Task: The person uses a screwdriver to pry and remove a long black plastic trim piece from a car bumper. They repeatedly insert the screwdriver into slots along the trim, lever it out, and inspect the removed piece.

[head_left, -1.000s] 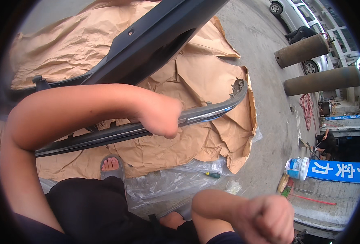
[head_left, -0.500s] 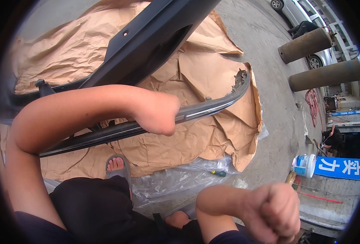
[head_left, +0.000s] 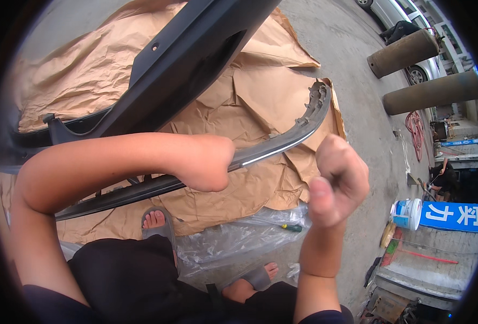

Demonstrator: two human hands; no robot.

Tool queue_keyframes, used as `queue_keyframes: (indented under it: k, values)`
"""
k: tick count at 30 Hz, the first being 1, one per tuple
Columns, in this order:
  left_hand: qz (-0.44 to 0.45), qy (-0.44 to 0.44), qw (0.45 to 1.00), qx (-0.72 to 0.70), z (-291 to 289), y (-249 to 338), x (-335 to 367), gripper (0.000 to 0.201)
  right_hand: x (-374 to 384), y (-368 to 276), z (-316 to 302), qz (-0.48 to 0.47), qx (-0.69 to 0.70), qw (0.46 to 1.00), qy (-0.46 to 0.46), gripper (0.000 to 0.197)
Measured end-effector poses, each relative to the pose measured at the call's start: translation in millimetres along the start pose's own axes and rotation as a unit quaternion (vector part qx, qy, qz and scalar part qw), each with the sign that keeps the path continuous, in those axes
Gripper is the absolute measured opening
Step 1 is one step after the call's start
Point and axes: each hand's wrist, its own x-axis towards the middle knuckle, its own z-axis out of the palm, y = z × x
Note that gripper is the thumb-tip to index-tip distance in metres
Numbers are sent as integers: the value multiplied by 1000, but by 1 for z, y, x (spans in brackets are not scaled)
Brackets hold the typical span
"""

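Note:
My left hand [head_left: 206, 162] is closed around a long, dark trim strip [head_left: 282, 141] with a bright line along its edge. The strip's right end curves away from me and carries small clips. Beyond it a large black plastic car bumper [head_left: 179, 65] rises at a slant, partly behind my left arm. My right hand [head_left: 342, 181] is raised as a loose fist, to the right of the strip's curved end and apart from it; nothing shows in its fingers.
Crumpled brown paper [head_left: 255, 189] lies under the parts, with clear plastic sheet [head_left: 239, 243] nearer me. A green-handled screwdriver [head_left: 292, 228] rests on the plastic. To the right are two rusty cylinders [head_left: 433, 93], a red hose [head_left: 413, 132], a white bucket [head_left: 407, 214] and a crouching person [head_left: 444, 175].
My right fist has swung up and away from me, from the lower right to beside the strip's curved end. My left hand keeps its grip; the strip and bumper have shifted slightly in view.

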Motion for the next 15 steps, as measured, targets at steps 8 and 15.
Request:
queue_keyframes:
  k: [8, 15]
  values:
    - [50, 158, 985, -48, 43, -3, 1, 36, 5, 20, -4, -113, -254, 913, -299, 53]
    - [127, 326, 934, 71, 62, -6, -6, 57, 16, 32, -12, -181, -283, 903, -268, 40]
